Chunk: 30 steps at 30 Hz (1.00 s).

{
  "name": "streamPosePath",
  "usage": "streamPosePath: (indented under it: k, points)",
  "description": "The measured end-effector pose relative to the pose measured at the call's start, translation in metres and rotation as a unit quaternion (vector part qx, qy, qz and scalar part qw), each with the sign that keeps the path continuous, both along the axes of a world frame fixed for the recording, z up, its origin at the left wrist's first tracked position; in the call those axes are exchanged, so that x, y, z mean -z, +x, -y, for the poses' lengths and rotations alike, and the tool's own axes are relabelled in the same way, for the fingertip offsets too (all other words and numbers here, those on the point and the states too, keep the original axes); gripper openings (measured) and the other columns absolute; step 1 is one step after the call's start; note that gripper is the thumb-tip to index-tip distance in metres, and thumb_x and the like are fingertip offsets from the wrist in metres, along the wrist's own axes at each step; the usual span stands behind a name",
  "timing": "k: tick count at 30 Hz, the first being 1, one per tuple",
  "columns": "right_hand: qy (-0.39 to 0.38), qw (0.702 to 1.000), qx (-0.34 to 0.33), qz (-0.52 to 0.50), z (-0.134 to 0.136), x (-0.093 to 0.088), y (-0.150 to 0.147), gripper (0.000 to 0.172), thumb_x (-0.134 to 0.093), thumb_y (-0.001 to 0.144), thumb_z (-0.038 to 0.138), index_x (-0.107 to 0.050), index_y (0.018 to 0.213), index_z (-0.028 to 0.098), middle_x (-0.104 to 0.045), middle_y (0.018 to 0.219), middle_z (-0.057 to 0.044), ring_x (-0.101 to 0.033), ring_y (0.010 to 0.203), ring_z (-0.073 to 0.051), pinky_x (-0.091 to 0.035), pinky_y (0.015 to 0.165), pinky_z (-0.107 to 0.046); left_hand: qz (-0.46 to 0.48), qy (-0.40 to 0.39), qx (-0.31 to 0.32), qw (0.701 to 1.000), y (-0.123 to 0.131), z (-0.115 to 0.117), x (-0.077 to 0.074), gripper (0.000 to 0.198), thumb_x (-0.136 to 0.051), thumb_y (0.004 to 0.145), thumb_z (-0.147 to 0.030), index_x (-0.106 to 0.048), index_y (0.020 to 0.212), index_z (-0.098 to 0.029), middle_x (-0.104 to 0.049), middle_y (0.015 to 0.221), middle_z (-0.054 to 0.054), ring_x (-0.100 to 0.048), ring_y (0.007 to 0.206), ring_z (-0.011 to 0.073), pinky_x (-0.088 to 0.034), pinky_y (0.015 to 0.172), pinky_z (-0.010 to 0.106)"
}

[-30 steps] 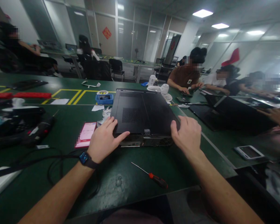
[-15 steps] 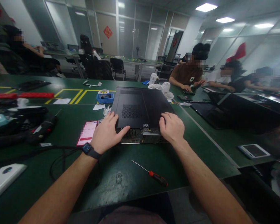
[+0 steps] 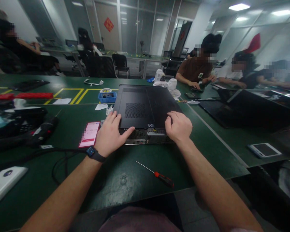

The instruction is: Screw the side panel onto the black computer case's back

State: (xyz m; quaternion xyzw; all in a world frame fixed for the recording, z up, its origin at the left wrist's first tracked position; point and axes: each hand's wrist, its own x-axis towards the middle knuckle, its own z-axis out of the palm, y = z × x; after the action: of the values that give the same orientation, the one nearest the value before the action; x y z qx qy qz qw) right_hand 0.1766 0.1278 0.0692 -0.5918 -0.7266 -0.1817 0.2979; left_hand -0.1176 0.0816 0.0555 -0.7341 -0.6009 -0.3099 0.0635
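Observation:
A flat black desktop computer case [image 3: 157, 100] lies on the green table, its vented top panel facing up and its port side toward me. My left hand [image 3: 112, 132] grips the near left corner, fingers along the left edge and thumb over the near edge. At the near right corner, my right hand [image 3: 179, 126] holds the right edge with its fingers curled. Parts of both edges are hidden under my hands. A screwdriver [image 3: 157, 175] with a red and black handle lies on the table in front of the case.
Left of the case are a phone with a lit screen [image 3: 90, 134], a blue tray [image 3: 107, 97] and a black power screwdriver [image 3: 44, 130]. White fan-like parts [image 3: 172, 84] stand behind it. Dark panels [image 3: 253, 106] and a white device [image 3: 265, 150] lie to the right. A co-worker [image 3: 195, 71] sits across the table.
The camera view has shifted slightly, so the scene sits a little higher. Both hands keep their places on the case, and the case shows no clear movement on the table.

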Motion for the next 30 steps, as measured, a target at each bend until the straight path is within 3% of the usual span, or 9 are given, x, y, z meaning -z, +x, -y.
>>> streamPosePath:
  k: [19, 24, 30]
  points:
    - [-0.009, 1.000, 0.001, -0.007, 0.0016, -0.0032, -0.0034, 0.041, -0.044, 0.097, 0.032, -0.075, 0.118, 0.016, -0.075, 0.127, -0.011, -0.068, 0.121, -0.027, -0.049, 0.105, -0.039, 0.022, 0.003, -0.001, 1.000, 0.0008, -0.0017, 0.0016, 0.080, -0.056, 0.093, -0.067, -0.054, 0.143, -0.006, -0.048, 0.157, 0.025, -0.038, 0.153, 0.0386, -0.036, 0.123, 0.058]
    - [-0.009, 1.000, 0.000, 0.002, 0.0011, -0.0022, -0.0022, 0.042, -0.043, 0.099, 0.032, -0.074, 0.120, 0.015, -0.074, 0.129, -0.011, -0.067, 0.123, -0.027, -0.048, 0.106, -0.038, 0.042, -0.008, -0.008, 0.999, 0.0030, 0.0003, -0.0008, 0.081, -0.058, 0.092, -0.067, -0.055, 0.143, -0.004, -0.047, 0.158, 0.027, -0.043, 0.151, 0.0364, -0.040, 0.122, 0.051]
    - [-0.007, 1.000, -0.004, -0.003, 0.0009, -0.0013, -0.0018, 0.042, -0.043, 0.099, 0.034, -0.074, 0.120, 0.014, -0.074, 0.129, -0.011, -0.067, 0.123, -0.027, -0.047, 0.108, -0.039, 0.033, -0.008, -0.012, 0.999, 0.0037, 0.0015, -0.0016, 0.082, -0.058, 0.092, -0.067, -0.054, 0.144, -0.003, -0.048, 0.157, 0.027, -0.045, 0.149, 0.0365, -0.042, 0.120, 0.050]
